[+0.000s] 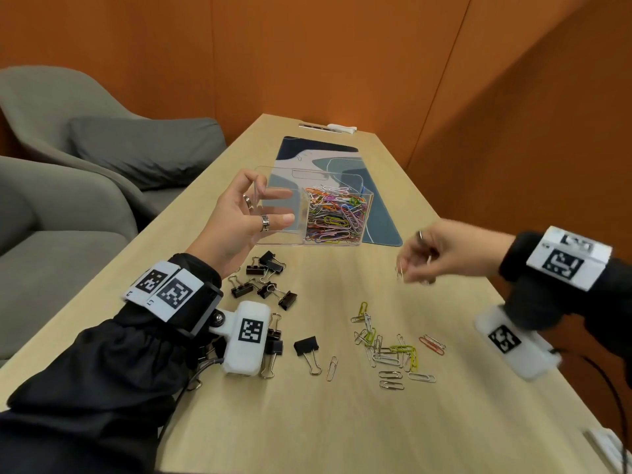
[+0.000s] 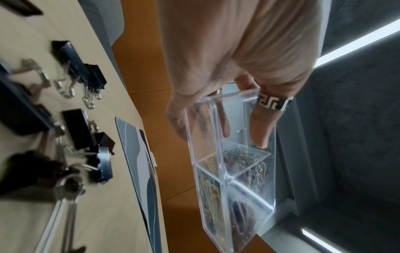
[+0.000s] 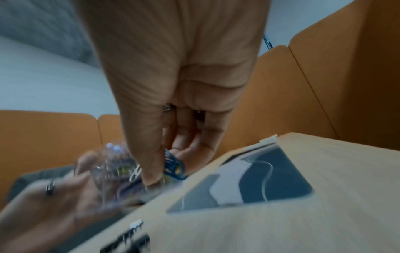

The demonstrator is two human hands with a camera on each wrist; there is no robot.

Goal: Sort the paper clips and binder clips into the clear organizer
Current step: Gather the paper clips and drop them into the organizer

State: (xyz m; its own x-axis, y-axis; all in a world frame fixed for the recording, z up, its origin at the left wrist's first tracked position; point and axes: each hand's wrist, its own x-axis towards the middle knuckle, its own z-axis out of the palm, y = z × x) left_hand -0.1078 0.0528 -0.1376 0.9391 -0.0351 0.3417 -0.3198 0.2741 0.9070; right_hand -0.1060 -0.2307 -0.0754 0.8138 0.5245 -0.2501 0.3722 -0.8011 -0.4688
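Two compartments show in the clear organizer (image 1: 307, 206), held above the bench (image 1: 342, 422) by the left hand (image 1: 239, 217): one packed with coloured clips, one empty. Right hand (image 1: 431, 258) pinches paper clips (image 1: 399, 271); binder clips (image 1: 263, 278) lie loose.

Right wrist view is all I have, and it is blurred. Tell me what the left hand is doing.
Observer: The left hand grips the clear organizer by its empty end and holds it off the table.
Operator: Report what is inside the organizer.
Observer: Mixed coloured and silver paper clips fill the compartment farthest from the left hand. The compartment beside that hand holds nothing.
Operator: Now give me what is left to sort.
Observer: Black binder clips lie on the table around the left wrist, and loose paper clips lie scattered nearer the right hand.
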